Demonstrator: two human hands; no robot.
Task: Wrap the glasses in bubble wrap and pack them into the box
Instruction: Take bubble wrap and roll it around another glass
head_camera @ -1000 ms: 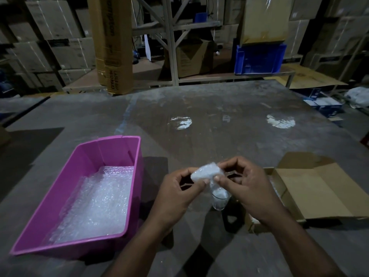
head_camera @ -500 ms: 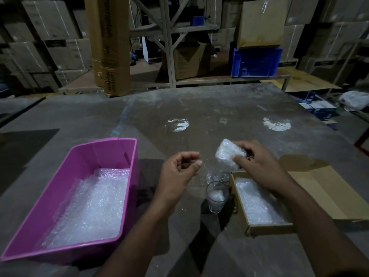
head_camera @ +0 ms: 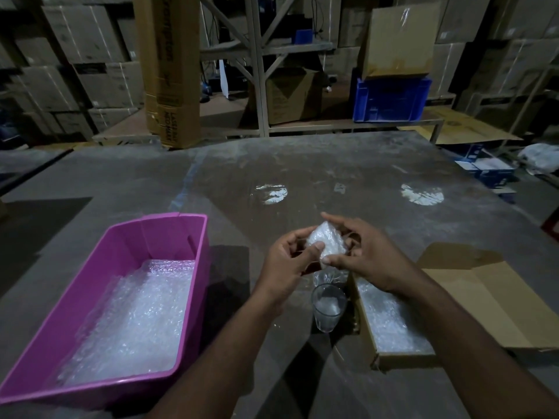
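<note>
Carefully pinched small white bubble-wrapped bundle (head_camera: 327, 241) between left hand (head_camera: 287, 264) and right hand (head_camera: 367, 258), both grips holding it above clear bare glass (head_camera: 328, 306), beside open brown cardboard box (head_camera: 367, 334).

The grey table (head_camera: 302, 164) carries a pink bin (head_camera: 169, 237), 1 glass (head_camera: 328, 308) and an open cardboard box (head_camera: 402, 359).

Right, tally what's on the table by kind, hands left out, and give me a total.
Pink bin lined with bubble wrap: 1
Open cardboard box lined with bubble wrap: 1
Bare glass standing upright: 1
Bubble-wrapped bundle held in both hands over the table: 1
Total: 4
</note>
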